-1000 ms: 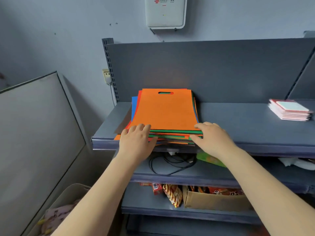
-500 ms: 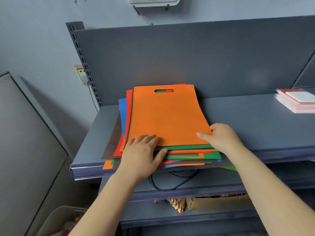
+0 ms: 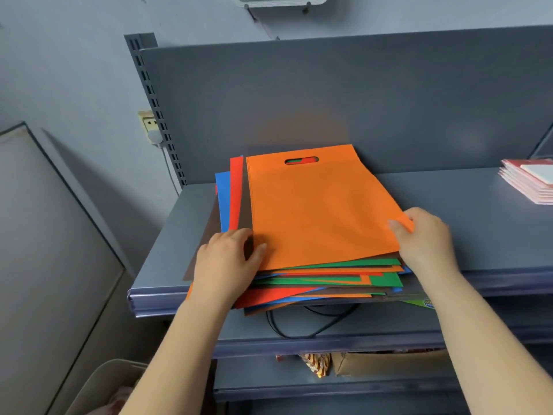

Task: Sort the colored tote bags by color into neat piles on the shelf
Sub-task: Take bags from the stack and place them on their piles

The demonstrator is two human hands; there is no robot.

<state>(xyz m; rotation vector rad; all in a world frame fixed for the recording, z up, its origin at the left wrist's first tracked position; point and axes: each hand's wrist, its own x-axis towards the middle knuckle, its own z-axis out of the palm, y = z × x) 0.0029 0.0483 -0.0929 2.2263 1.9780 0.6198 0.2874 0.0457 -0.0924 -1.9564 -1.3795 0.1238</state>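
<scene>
1. The mixed stack of tote bags [image 3: 323,280] sits at the front left of the shelf [image 3: 478,205], its lower sheets fanned out past the edge; nothing is sorted yet.
2. The right hand [image 3: 425,238] pinches the near right corner of the top orange bag [image 3: 317,211], thumb on top and fingers curled beneath. It looks a good hold for peeling off one sheet only.
3. The left hand [image 3: 230,262] lies on the stack's left side, its fingers loosely spread and its thumb resting on the orange bag's edge. I'd press down there so the bags underneath don't drag along.
4. Lift the corner slightly first and check that the green bag [image 3: 344,263] below stays put.
5. Bare shelf lies to the right, before the pink booklets [image 3: 529,181]; that seems the natural spot for an orange pile.
6. Lay it square, handle cut-out [image 3: 301,160] toward the back panel.
</scene>
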